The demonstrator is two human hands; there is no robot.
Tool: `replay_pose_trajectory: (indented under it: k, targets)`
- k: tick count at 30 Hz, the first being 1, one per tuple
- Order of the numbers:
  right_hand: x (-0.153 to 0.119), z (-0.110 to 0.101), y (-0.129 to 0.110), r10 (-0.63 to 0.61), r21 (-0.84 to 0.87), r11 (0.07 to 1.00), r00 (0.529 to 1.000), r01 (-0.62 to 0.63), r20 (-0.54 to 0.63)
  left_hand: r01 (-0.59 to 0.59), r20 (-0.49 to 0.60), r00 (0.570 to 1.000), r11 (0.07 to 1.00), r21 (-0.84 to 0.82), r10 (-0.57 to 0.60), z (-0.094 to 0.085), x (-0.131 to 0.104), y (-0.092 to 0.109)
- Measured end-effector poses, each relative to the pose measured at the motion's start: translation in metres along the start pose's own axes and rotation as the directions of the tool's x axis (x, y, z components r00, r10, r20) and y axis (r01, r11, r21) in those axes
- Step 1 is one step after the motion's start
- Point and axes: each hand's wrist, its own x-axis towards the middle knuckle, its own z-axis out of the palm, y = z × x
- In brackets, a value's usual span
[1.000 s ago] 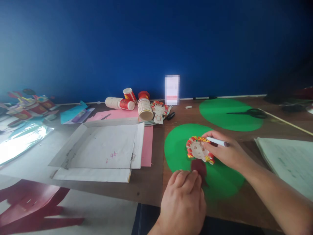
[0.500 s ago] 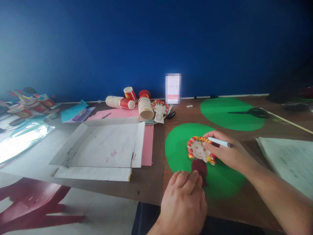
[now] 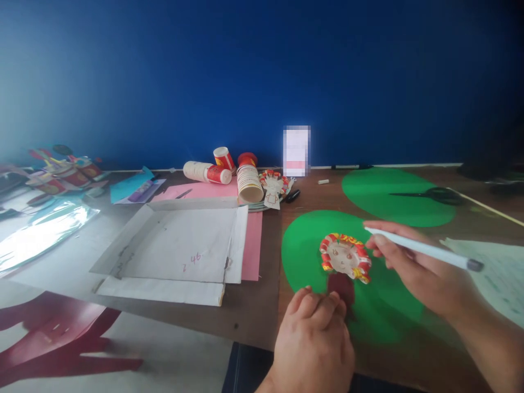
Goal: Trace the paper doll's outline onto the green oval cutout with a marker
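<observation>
My right hand is closed around a white marker with a dark end. It is raised just to the right of a paper doll face, cut from a printed cup, with drawn eyes and a red-and-yellow curled fringe. The face lies on a green paper circle. Below it, a dark red paper piece meets the fingertips of my left hand. That hand's fingers are curled together, and part of the piece is hidden beneath them.
Left of the circle lies a shallow white box lid over pink paper. Paper cups and another paper doll stand behind. Scissors rest on a second green circle. Written sheets lie at right.
My right hand has moved right, away from the doll face, and the marker has swung so its length shows. My left hand stays by the dark red piece. The view shifts slightly.
</observation>
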Motion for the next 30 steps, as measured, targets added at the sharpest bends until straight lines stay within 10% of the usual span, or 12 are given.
replay_pose_trajectory:
  k: [9, 30]
  targets:
    - [-0.024, -0.001, -0.029, -0.324, 0.009, 0.946, 0.945, 0.324, 0.046, -0.051, -0.003, 0.999, 0.998, 0.038, 0.051, 0.004, -0.005, -0.004]
    - [-0.020, 0.009, -0.011, -0.476, 0.014, 0.876, 0.859, 0.482, 0.189, -0.045, -0.012, 0.999, 0.998, 0.042, 0.045, 0.003, -0.001, -0.002]
